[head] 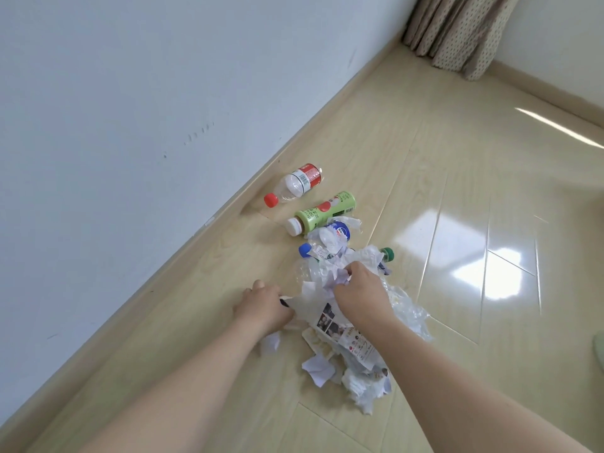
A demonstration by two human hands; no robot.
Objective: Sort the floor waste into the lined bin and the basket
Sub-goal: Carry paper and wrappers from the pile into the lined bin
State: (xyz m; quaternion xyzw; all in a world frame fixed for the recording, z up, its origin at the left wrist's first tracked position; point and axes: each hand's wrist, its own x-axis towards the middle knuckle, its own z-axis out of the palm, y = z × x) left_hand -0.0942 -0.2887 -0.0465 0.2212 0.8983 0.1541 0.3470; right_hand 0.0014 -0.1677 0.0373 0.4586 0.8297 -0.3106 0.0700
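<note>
Right hand [358,294]: fingers curled down into the top of the waste pile [346,308], gripping crumpled white paper [338,277].
Left hand [261,305]: fingers curled at the pile's left edge, touching a white sheet [302,302]; whether it actually grips the sheet cannot be told.
Waste pile: on the wooden floor [457,289] near the wall [130,93]; crumpled paper, printed leaflets, clear plastic, blue-capped bottle [305,250], green cap [388,254].
Red-capped bottle [294,186]: lying on its side by the skirting, apart from the pile.
Green-labelled bottle [322,212]: lying on its side, touching the pile's far edge.
</note>
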